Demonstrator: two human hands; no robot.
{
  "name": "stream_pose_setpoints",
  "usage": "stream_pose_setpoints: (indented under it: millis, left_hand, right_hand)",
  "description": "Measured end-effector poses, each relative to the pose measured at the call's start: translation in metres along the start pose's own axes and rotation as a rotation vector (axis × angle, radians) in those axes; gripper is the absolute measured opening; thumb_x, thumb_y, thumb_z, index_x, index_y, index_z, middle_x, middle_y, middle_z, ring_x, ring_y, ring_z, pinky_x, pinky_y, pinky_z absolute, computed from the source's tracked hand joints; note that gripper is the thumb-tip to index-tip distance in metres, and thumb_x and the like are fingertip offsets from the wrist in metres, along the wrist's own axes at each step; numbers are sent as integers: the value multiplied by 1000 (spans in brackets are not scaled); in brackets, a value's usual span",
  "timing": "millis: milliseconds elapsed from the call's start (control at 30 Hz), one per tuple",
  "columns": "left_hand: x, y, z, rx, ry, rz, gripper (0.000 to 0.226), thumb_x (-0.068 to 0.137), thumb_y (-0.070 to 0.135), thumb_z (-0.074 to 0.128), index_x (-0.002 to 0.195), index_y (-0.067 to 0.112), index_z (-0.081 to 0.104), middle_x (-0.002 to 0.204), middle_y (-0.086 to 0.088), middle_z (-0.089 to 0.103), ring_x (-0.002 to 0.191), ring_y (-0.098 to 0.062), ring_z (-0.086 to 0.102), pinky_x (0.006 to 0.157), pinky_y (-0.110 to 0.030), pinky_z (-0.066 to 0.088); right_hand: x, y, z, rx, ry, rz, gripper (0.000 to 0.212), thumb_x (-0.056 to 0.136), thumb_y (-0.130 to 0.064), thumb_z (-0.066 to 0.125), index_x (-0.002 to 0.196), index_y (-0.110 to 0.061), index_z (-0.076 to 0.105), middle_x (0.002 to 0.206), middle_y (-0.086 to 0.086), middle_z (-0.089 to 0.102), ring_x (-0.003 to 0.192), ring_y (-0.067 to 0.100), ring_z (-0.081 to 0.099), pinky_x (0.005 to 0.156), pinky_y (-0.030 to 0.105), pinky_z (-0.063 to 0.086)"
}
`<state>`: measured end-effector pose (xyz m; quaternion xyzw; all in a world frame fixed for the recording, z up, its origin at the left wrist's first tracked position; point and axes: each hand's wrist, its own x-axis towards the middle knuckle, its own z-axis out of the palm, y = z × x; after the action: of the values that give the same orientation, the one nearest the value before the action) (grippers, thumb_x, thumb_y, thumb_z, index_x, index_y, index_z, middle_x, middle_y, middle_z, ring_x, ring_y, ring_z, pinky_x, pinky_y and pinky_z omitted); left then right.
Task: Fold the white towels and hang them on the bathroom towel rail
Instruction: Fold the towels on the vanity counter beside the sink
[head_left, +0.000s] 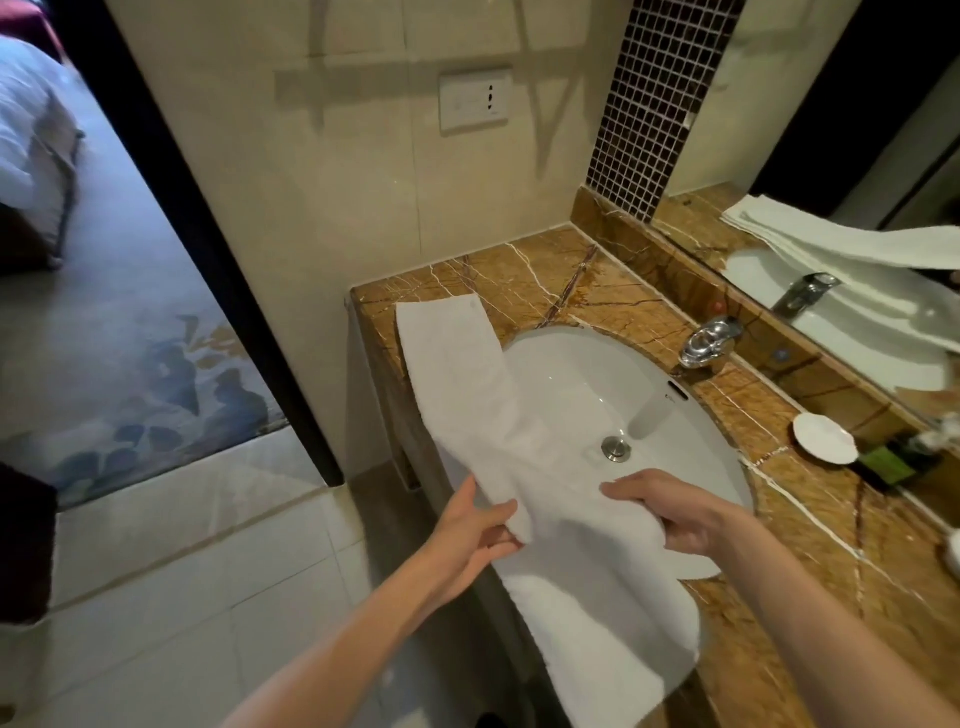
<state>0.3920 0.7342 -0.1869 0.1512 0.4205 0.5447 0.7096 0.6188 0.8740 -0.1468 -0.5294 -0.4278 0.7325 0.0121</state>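
A long white towel (467, 384), folded into a narrow strip, lies across the brown marble counter (571, 275) and over the left rim of the white sink (597, 374). Its near part spreads wider and hangs off the counter's front edge. My left hand (475, 535) pinches the towel's left edge between thumb and fingers. My right hand (680, 514) grips the towel's right side over the basin. No towel rail is in view.
A chrome tap (709, 340) stands behind the basin. A white soap dish (823, 438) and dark toiletries (898, 462) sit on the counter at the right. A mirror (857, 208) runs along the back. A doorway (104, 312) opens to the left.
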Motion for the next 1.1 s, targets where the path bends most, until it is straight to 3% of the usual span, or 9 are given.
stream_pose_setpoints:
  millis: [200,300,367,467,567,733,900,1000,1100]
  left_hand:
    - [-11,-17,0,-127,134,22,61,82,-13,55,132,20,47,122,-10,65,106,-35,65,79,-52,55]
    - [-17,-14,6,-230,142,7,52,84,-11,50,130,13,51,122,-14,65,108,-36,63,85,-50,54]
    - [-21,-16,10,-284,99,-8,50,80,-8,51,130,-1,51,125,-20,62,112,-36,60,89,-43,53]
    - [-27,-23,14,-289,64,-15,50,76,-8,54,126,-14,50,125,-26,60,114,-37,59,87,-37,56]
    - [-34,-31,19,-161,43,-28,54,72,-7,66,125,-8,54,124,-24,61,115,-37,58,88,-40,54]
    - [-38,-46,24,-81,46,-56,62,68,-6,67,127,10,54,125,-16,63,111,-38,61,88,-56,52]
    - [-40,-58,23,-35,83,-55,62,72,-7,67,128,15,52,125,-11,64,112,-34,62,84,-55,53]
    - [-44,-65,22,-10,80,-60,60,76,-7,64,130,15,51,126,-10,63,114,-33,61,86,-54,52]
    - [-50,-74,25,-20,67,-63,64,75,-6,66,132,18,48,128,-11,62,115,-35,60,85,-53,53]
  right_hand:
    - [-17,8,-16,-42,-211,69,38,87,-27,70,114,-1,68,111,18,70,97,29,69,75,34,57]
    - [-27,12,-20,-11,-291,63,65,78,-25,76,132,-1,50,133,20,57,119,39,57,92,49,50]
    - [-32,17,-22,66,-301,64,77,70,-17,81,134,-1,40,133,16,57,116,36,60,90,50,53]
    - [-39,24,-24,118,-331,50,62,73,-7,76,127,-6,45,122,11,67,108,30,66,84,43,57]
    - [-42,29,-22,36,-381,-9,45,79,-6,72,120,-10,53,118,9,69,110,28,65,84,36,56]
    - [-45,41,-26,-59,-393,-55,54,85,-11,70,134,-3,49,134,21,57,124,40,53,106,55,40]
    - [-54,53,-28,-101,-319,-58,46,87,-12,69,129,-7,54,127,15,63,118,34,60,99,47,49]
    - [-61,60,-29,-91,-240,-44,33,88,-10,67,119,-13,57,112,5,72,105,24,68,83,34,57]
    - [-65,70,-33,-40,-232,-41,40,87,-8,68,125,-5,55,118,13,68,108,27,66,85,33,56]
